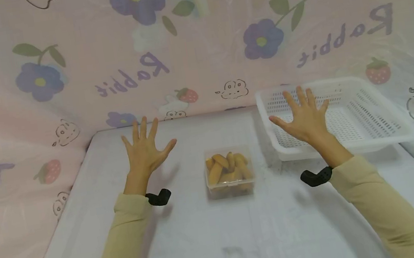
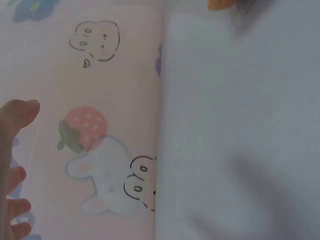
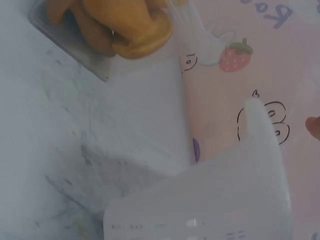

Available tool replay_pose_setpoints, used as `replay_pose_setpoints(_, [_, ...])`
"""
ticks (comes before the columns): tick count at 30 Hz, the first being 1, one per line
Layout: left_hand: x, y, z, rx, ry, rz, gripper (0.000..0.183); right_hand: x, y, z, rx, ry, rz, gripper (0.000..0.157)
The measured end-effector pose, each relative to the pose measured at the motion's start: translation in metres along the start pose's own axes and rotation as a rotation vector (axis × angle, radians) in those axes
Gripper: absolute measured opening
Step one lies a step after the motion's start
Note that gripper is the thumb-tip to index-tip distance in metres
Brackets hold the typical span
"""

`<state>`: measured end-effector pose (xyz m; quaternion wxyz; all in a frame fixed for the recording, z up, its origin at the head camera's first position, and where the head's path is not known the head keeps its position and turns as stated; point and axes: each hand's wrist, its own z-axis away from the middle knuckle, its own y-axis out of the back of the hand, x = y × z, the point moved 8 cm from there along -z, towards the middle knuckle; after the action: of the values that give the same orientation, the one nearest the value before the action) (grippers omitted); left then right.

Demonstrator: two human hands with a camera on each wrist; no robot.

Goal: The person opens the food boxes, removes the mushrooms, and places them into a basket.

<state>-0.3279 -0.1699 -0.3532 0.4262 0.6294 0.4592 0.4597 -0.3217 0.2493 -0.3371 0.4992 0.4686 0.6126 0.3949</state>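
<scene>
Both hands are held up over the table with fingers spread wide and nothing in them. My left hand (image 1: pixel 145 152) is left of a clear plastic box (image 1: pixel 230 184), apart from it. Inside the box are several smooth, curved, yellow-brown pieces (image 1: pixel 215 172). To the box's right, my right hand (image 1: pixel 306 121) overlaps a white perforated plastic basket (image 1: pixel 380 142) in the head view. The left wrist view catches the thumb (image 2: pixel 22 112) at its left edge. In the right wrist view, the box (image 3: pixel 70 57) appears at upper left and the basket (image 3: pixel 200 200) below.
The white table (image 1: pixel 192 239) is bounded at the back and sides by a pink printed curtain (image 1: pixel 197 44) with flowers and rabbits. The basket sits at the table's back right, near the curtain. Black wrist devices (image 1: pixel 159 197) are worn at both cuffs.
</scene>
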Motion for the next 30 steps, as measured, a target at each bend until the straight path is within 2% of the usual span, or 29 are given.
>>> replay_pose_setpoints(5, [0.013, 0.004, 0.011, 0.053, -0.105, 0.061, 0.083, -0.013, 0.003, 0.008, 0.048, 0.086, -0.084, 0.083])
replay_pose_setpoints(9, [0.028, 0.007, 0.019, 0.135, -0.241, 0.205, 0.077, -0.025, 0.004, 0.017, 0.073, 0.169, -0.174, 0.075])
replay_pose_setpoints(11, [0.035, 0.006, 0.024, 0.147, -0.297, 0.278, 0.075, -0.03, 0.004, 0.022, 0.069, 0.197, -0.214, 0.072])
replay_pose_setpoints(14, [0.043, 0.001, 0.029, 0.097, -0.323, 0.39, 0.073, -0.038, 0.003, 0.031, 0.051, 0.223, -0.269, 0.068])
replay_pose_setpoints(18, [0.049, -0.011, 0.037, -0.042, -0.285, 0.535, 0.073, -0.049, 0.002, 0.042, 0.037, 0.259, -0.336, 0.064])
replay_pose_setpoints(22, [0.056, -0.022, 0.046, -0.138, -0.281, 0.655, 0.073, -0.06, 0.001, 0.053, 0.054, 0.318, -0.401, 0.06])
replay_pose_setpoints(30, [0.071, -0.043, 0.064, -0.199, -0.346, 0.821, 0.075, -0.086, -0.005, 0.079, 0.077, 0.445, -0.475, 0.059])
